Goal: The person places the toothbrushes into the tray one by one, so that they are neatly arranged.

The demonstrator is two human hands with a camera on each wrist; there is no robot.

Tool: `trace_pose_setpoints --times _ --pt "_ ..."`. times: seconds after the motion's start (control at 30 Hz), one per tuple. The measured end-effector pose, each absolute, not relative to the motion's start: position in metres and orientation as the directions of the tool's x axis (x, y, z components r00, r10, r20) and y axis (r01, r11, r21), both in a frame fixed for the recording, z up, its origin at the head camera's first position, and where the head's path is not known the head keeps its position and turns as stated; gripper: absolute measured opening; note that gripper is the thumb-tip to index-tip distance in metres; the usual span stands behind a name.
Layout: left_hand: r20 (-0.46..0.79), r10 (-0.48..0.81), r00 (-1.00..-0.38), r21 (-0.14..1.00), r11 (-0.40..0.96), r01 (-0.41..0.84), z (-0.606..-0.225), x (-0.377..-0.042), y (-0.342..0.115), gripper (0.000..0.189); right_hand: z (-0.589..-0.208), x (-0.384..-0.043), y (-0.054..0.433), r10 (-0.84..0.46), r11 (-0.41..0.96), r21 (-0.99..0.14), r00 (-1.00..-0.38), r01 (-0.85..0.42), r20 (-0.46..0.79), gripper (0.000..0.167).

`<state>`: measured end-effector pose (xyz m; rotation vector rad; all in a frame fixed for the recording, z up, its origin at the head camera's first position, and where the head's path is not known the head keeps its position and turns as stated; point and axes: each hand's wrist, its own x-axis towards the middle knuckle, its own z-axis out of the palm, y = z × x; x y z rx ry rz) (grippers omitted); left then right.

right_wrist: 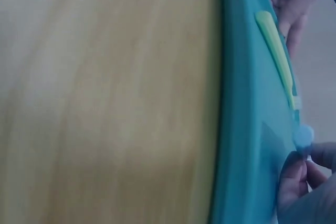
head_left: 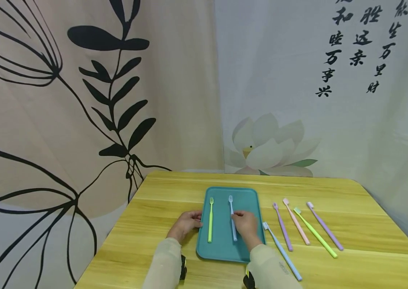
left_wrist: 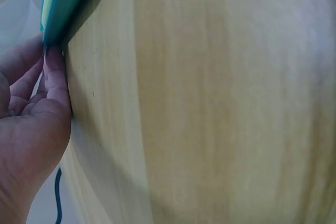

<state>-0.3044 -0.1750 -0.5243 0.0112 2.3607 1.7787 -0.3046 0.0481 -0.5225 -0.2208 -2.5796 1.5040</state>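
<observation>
A teal tray (head_left: 220, 251) lies on the wooden table with two toothbrushes in it. The yellow-green toothbrush (head_left: 210, 222) is on the left side, its head toward the far end. To its right lies a light blue toothbrush (head_left: 233, 229), pinched at the handle between the thumb and fingers of my right hand (head_left: 247, 226). My left hand (head_left: 186, 224) grips the tray's left rim; the left wrist view shows the thumb and fingers (left_wrist: 55, 77) at that edge. In the right wrist view, the blue toothbrush's end (right_wrist: 303, 136) sticks out from the fingertips.
Right of the tray lie another blue toothbrush (head_left: 282, 252), a purple one (head_left: 282, 228), a pink one (head_left: 296, 222), a green one (head_left: 316, 233) and a second purple toothbrush (head_left: 325, 226). A printed curtain (head_left: 186, 100) hangs behind the table (head_left: 146, 249).
</observation>
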Motion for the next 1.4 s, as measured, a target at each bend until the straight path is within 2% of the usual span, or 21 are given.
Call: trace_pose_setpoints --times 0.23,0.53,1.4 --pt "-0.132 0.123 -0.984 0.952 0.291 -0.091 -0.523 -0.306 -0.176 0.049 -0.523 -0.299 0.037 0.201 0.512 -0.859 -0.973 0.006 0.113 0.017" --pt "-0.140 0.122 -0.983 0.950 0.296 -0.099 -0.524 -0.306 -0.176 0.048 -0.525 -0.298 0.027 0.173 0.608 -0.792 -0.963 -0.061 0.206 0.012" --pt "-0.149 0.100 -0.984 0.945 0.307 -0.112 -0.525 -0.307 -0.174 0.050 -0.525 -0.304 0.008 0.081 0.596 -0.799 -0.985 -0.077 0.155 0.013"
